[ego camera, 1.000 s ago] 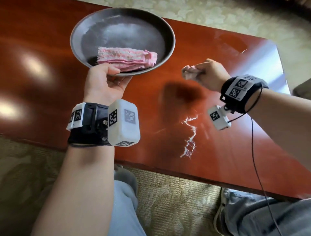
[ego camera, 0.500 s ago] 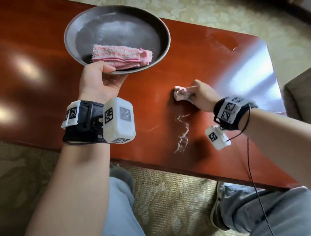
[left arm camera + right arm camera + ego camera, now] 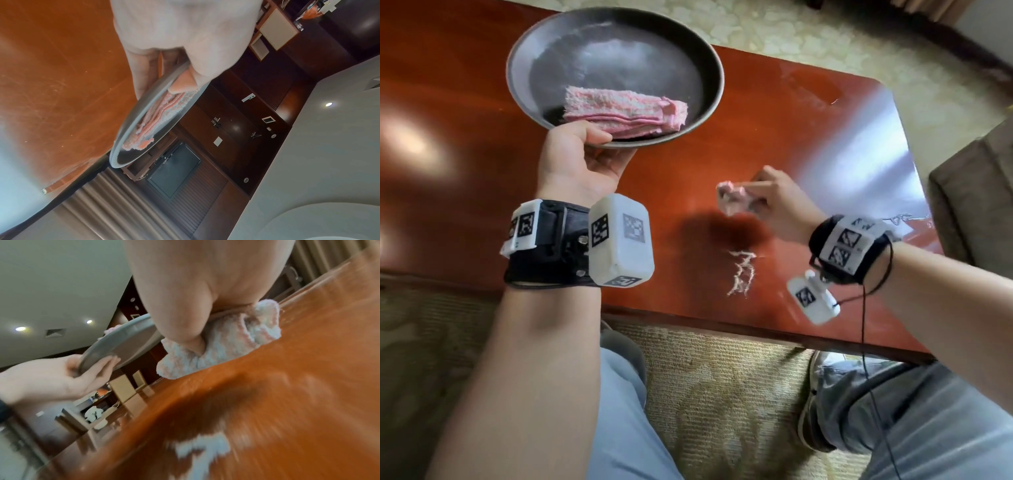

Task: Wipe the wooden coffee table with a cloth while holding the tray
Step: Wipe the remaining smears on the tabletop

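Observation:
My left hand point(image 3: 585, 157) grips the near rim of a round grey tray point(image 3: 524, 44), thumb on top and fingers under, and holds it above the red-brown wooden coffee table point(image 3: 465, 178). A folded pink cloth point(image 3: 626, 109) lies in the tray. My right hand point(image 3: 774, 205) holds a small bunched pink-and-white cloth point(image 3: 732, 198) just above the table top, right of the tray. In the right wrist view the bunched cloth point(image 3: 222, 344) is gripped by thumb and fingers close to the wood. A white smear point(image 3: 741, 270) lies on the table nearer me than the cloth.
The table's right end point(image 3: 876, 164) shines with glare. A brown upholstered seat point(image 3: 976, 192) stands beyond that end. Patterned carpet point(image 3: 722, 394) and my knees lie below the near table edge. A cable hangs from the right wristband point(image 3: 849, 246).
My right hand with the small cloth dropped to the table, swept towards the smear, and now sits slightly lifted and blurred. The tray stayed held in my left hand.

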{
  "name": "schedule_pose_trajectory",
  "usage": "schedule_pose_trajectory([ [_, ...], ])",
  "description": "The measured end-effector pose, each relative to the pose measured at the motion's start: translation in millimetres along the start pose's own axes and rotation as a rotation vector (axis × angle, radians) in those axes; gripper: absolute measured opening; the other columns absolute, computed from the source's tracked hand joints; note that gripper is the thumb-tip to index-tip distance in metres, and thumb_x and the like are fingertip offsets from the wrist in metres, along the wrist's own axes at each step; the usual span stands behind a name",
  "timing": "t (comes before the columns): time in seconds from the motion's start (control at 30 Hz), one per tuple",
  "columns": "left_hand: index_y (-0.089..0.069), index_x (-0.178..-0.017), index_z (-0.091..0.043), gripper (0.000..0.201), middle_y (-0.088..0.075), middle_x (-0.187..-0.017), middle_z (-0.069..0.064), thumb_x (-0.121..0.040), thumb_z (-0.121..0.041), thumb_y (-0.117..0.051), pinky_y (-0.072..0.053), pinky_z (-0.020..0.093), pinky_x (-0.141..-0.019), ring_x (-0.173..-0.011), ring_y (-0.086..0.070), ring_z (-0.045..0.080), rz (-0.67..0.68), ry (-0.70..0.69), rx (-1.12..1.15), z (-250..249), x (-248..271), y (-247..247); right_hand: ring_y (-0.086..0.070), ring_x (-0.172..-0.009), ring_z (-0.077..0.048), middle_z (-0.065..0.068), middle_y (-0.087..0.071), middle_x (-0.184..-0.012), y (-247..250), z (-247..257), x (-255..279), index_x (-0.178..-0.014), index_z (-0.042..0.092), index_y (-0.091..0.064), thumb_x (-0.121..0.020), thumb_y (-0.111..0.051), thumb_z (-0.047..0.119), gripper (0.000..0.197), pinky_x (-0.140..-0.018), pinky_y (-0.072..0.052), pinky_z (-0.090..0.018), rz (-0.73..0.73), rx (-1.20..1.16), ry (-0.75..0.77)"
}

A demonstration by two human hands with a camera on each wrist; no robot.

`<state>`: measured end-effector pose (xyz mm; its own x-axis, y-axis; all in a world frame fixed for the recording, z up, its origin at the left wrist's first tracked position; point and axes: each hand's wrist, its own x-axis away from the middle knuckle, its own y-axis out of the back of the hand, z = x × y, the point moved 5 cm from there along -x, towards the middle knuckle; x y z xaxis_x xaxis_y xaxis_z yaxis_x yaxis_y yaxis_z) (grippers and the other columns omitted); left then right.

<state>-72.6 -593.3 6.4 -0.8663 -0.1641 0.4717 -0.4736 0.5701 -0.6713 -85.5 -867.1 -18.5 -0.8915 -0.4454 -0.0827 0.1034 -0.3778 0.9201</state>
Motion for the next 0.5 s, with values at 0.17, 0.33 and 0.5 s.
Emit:
schedule_pose_trajectory([
  [0.17, -0.061, -0.099, 0.002, 0.031, -0.061, -0.105, 0.02, -0.08, 0.016, -0.04, -0.058, 0.055, -0.085, -0.118, -0.06, 0.045, 0.0, -0.009, 0.024, -7, -4, 2, -0.044, -0.073, -0.027, 0.007, -0.055, -0.069, -12, -12, -57, -0.1, 0.028, -0.075, -0.094, -0.06, 0.034, 0.017, -0.075, -0.045, -0.035, -0.026, 0.012, 0.016],
  [0.33, -0.06, -0.102, 0.002, 0.032, -0.061, -0.107, 0.021, -0.079, 0.016, -0.041, -0.058, 0.055, -0.084, -0.12, -0.059, 0.045, 0.011, -0.016, 0.026, -10, -5, 5, -0.054, -0.086, -0.03, -0.007, -0.054, -0.09, -46, 11, -35, -0.094, 0.012, -0.076, -0.081, -0.065, -0.003, 0.023, -0.082, -0.042, -0.04, 0.115, 0.037, 0.12],
  [0.5, -0.06, -0.098, 0.003, 0.028, -0.061, -0.105, 0.019, -0.081, 0.015, -0.041, -0.059, 0.054, -0.084, -0.12, -0.059, 0.043, 0.011, -0.01, 0.03, -8, 1, 5, -0.051, -0.095, -0.033, -0.007, -0.057, -0.102, -44, 19, 13, -0.105, 0.015, -0.076, -0.082, -0.062, -0.008, 0.035, -0.087, -0.045, -0.041, 0.305, 0.002, 0.18],
])
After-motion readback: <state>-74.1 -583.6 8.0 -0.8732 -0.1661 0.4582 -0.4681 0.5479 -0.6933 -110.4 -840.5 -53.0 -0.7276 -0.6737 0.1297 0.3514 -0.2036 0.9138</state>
